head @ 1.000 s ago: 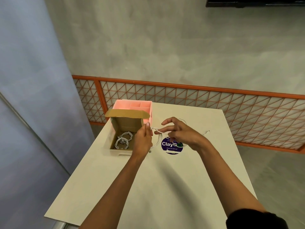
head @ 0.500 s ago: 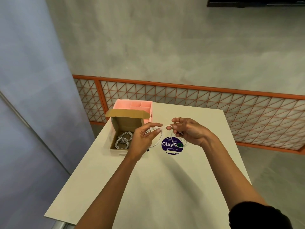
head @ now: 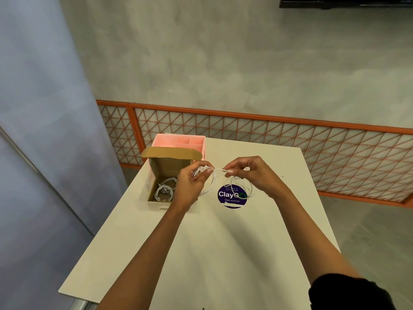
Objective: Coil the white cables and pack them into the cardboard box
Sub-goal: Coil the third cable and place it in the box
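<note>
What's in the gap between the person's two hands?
In the head view, a short stretch of white cable bridges it, pinched by the left hand and the right hand; its loops hang below, above the table.

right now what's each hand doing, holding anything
Left hand: closed, grips the coiled part of the white cable.
Right hand: closed, pinches the same cable.

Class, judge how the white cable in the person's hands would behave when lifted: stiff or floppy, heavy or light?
Probably floppy: the white cable sags in loops below the left hand and right hand. Likely light: fingertip pinches hold it up. Its loose loops might unwind if released.
</note>
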